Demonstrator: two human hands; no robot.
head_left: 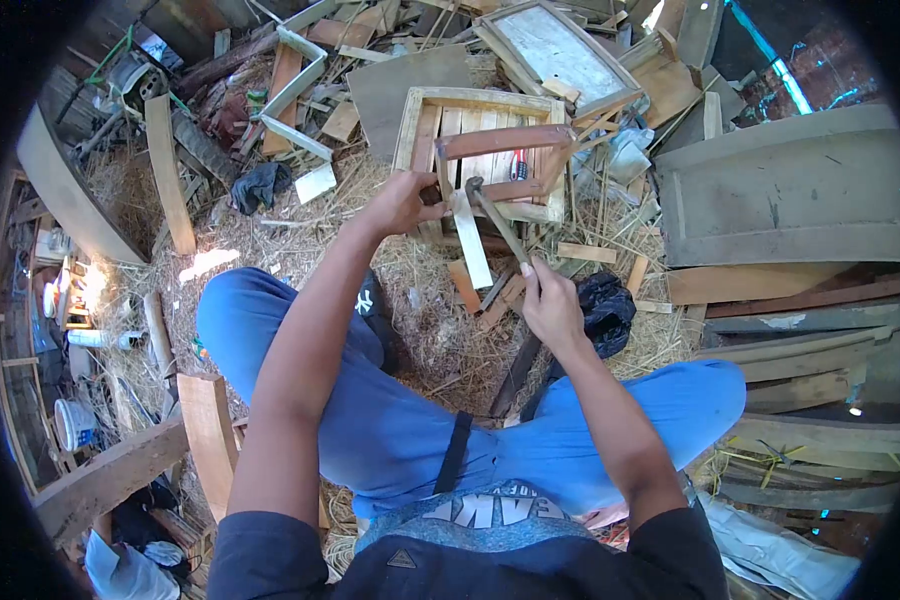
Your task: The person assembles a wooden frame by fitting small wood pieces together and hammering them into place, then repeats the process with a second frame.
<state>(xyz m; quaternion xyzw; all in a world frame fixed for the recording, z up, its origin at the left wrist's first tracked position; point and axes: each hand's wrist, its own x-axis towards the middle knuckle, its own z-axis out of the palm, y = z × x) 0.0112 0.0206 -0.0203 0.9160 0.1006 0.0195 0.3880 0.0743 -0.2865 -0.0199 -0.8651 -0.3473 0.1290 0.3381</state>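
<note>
My right hand (pixel 553 305) is closed round the handle of a hammer (pixel 505 225), whose head overlaps the near side of a small brown wooden frame (pixel 510 140). My left hand (pixel 400 203) grips this frame at its near left corner, with its fingertips partly hidden. A pale, flat wooden strip (pixel 472 243) sticks out from that corner toward my legs. Beneath the small frame lies a larger, slatted wooden panel with a raised rim (pixel 407 130). A red and black object (pixel 518 163) rests on its slats.
Wood scraps and straw litter the ground ahead. A black plastic bag (pixel 608 312) lies right of my right hand. Large boards (pixel 780 190) are stacked at the right. On the left stand a curved plank (pixel 75 190) and a white bucket (pixel 73 425).
</note>
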